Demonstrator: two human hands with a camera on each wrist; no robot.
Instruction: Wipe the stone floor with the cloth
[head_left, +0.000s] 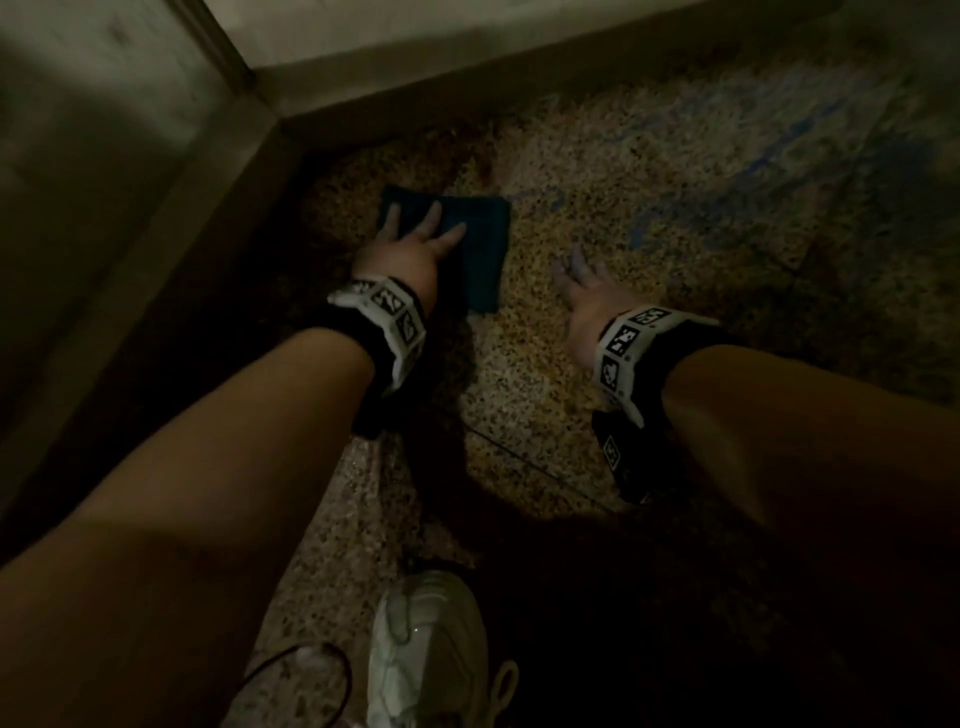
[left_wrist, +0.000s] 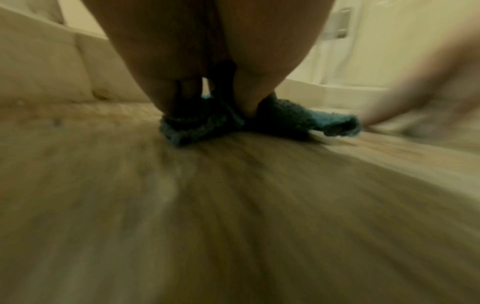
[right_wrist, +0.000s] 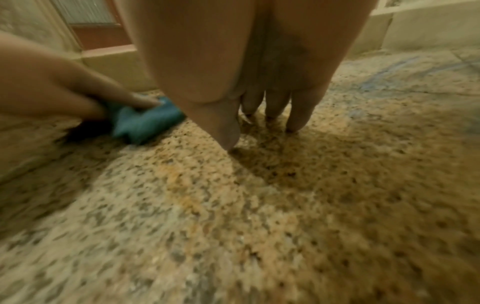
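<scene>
A dark teal cloth (head_left: 480, 249) lies flat on the speckled stone floor (head_left: 519, 374) near the corner of the walls. My left hand (head_left: 415, 239) presses on the cloth's left part with straight, spread fingers. In the left wrist view the cloth (left_wrist: 285, 121) bunches under those fingers. My right hand (head_left: 579, 283) rests on the bare floor to the right of the cloth, fingers straight and fingertips (right_wrist: 296, 125) touching the stone. The right wrist view shows the cloth (right_wrist: 145, 121) at the left under the left hand (right_wrist: 78, 96).
A dark skirting (head_left: 218, 208) runs along the left and far walls and meets in a corner just beyond the cloth. Bluish streaks (head_left: 727, 171) mark the floor at the far right. My white shoe (head_left: 426, 649) stands near the bottom edge, with a thin cable (head_left: 291, 660) beside it.
</scene>
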